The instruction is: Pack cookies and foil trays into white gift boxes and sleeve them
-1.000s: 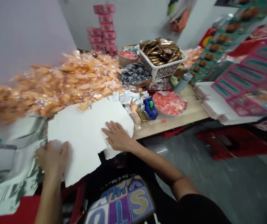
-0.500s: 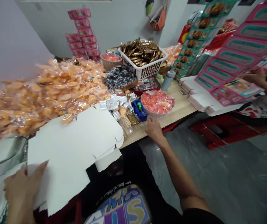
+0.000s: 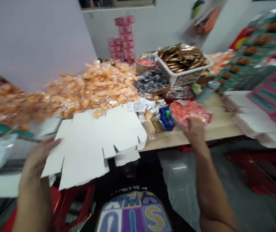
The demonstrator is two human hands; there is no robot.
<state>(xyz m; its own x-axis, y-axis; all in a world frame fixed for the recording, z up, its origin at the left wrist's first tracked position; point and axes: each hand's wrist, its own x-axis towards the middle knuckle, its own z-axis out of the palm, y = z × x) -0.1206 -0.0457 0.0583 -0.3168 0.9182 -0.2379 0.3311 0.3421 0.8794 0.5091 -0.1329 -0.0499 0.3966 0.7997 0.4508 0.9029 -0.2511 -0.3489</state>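
My left hand [image 3: 38, 156] grips the left edge of flat white cardboard box blanks [image 3: 92, 138], thumb on top and fingers underneath. The blanks lie at the table's front edge and overhang it, with a small orange packet [image 3: 98, 112] on them. At the near right rim of a bowl of pinkish-red packets [image 3: 185, 111], my right hand [image 3: 195, 130] has its fingers closed. Whatever it may hold is hidden. Left of that bowl stands a blue tape dispenser [image 3: 167, 119] with a green roll. Silver sachets [image 3: 146, 105] and gold packets [image 3: 156, 125] lie beside the dispenser.
Orange packets [image 3: 99, 85] are heaped behind the blanks. A white basket [image 3: 186, 77] of gold-brown packets stands behind a tray of black packets [image 3: 151, 80]. A grey-blue bottle [image 3: 207, 91] leans in view. White box stacks [image 3: 249, 116] and pink sheets [image 3: 275, 96] are rightward.
The view has swung left. My right hand has moved from the table edge to the rim of the red-packet bowl. My left hand still grips the blanks.
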